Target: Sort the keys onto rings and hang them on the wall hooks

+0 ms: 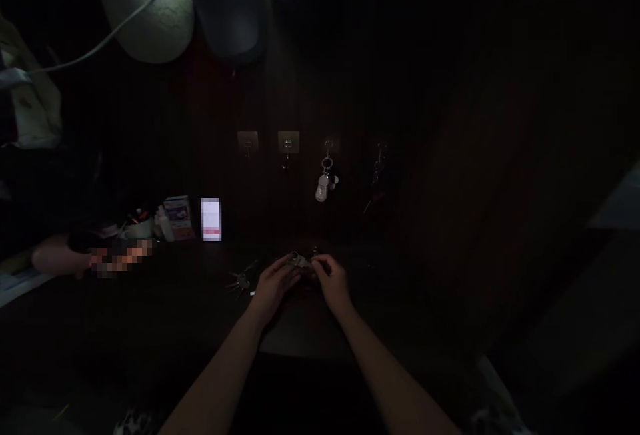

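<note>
Low over the dark tabletop, both hands are at a small bunch of keys (301, 261). My left hand (273, 286) holds the bunch from the left, its fingers curved around the metal. From the other side my right hand (334, 283) pinches at it with thumb and index finger. A small dark piece (315, 250) shows just above the right fingertips; its kind is too dim to tell. Another bunch of keys (243, 281) lies spread on the table, left of my left hand.
Several adhesive hooks line the dark back panel, including a bare-looking one (289, 143). A pale keychain (323, 188) hangs from another. A lit phone (211, 219) stands at the left, beside a small box (179, 217) and a white bottle (164, 225). Caps (155, 25) hang above.
</note>
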`<state>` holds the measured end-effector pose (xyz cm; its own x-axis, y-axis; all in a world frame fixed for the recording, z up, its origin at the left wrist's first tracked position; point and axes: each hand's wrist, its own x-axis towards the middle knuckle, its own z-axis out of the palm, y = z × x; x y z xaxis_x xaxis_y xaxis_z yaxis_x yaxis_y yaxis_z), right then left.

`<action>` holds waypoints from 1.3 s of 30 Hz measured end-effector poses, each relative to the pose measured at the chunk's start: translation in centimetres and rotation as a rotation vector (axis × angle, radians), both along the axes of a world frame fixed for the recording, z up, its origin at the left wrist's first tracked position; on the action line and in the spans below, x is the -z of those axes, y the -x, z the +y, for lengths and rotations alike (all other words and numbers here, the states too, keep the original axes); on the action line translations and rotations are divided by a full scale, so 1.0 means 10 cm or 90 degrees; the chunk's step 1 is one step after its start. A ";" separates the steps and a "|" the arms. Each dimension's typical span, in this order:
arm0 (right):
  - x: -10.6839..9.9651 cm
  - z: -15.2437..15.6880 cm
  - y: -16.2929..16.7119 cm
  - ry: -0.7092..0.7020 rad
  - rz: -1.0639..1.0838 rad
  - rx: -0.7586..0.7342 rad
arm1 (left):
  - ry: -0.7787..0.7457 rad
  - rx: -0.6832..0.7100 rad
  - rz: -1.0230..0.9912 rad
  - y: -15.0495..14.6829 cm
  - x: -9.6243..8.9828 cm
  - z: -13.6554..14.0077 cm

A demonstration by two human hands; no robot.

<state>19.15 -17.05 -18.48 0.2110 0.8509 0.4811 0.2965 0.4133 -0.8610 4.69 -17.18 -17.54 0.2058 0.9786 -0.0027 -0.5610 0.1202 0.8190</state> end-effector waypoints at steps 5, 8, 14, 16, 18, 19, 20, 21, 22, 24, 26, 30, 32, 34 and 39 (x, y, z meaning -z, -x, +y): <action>-0.01 -0.01 0.00 -0.002 0.021 -0.013 | -0.015 -0.001 -0.007 0.02 -0.01 -0.02; -0.03 -0.01 0.00 -0.017 0.018 -0.025 | -0.017 0.000 -0.016 0.02 0.00 -0.03; -0.05 -0.03 0.04 -0.034 -0.021 -0.041 | -0.046 -0.015 0.006 0.02 0.06 0.02; -0.05 -0.05 0.06 -0.039 -0.052 -0.074 | -0.053 -0.025 0.009 0.01 0.08 0.04; -0.05 -0.06 0.07 -0.046 -0.086 -0.110 | -0.056 -0.033 0.021 0.01 0.09 0.06; -0.05 -0.07 0.08 -0.048 -0.100 -0.125 | -0.059 -0.035 0.033 0.01 0.09 0.06; -0.05 -0.07 0.09 -0.049 -0.112 -0.134 | -0.060 -0.038 0.048 0.01 0.09 0.07; -0.05 -0.07 0.10 -0.049 -0.119 -0.137 | -0.059 -0.042 0.063 0.01 0.08 0.07; -0.05 -0.07 0.10 -0.047 -0.122 -0.136 | -0.056 -0.045 0.074 0.01 0.07 0.07; -0.05 -0.05 0.11 -0.041 -0.119 -0.128 | -0.051 -0.047 0.072 0.01 0.06 0.07; -0.05 -0.03 0.10 -0.042 -0.110 -0.111 | -0.050 -0.043 0.041 0.00 0.04 0.06; -0.02 0.00 0.09 -0.048 -0.083 -0.045 | -0.033 -0.021 -0.010 0.01 0.04 0.04; -0.01 0.01 0.08 -0.050 -0.075 -0.021 | -0.020 -0.013 -0.008 0.02 0.05 0.04; -0.01 0.00 0.08 -0.055 -0.079 -0.014 | -0.016 -0.005 -0.011 0.03 0.05 0.04; -0.05 -0.01 0.09 -0.073 -0.117 -0.030 | -0.011 0.004 -0.053 0.05 0.02 0.03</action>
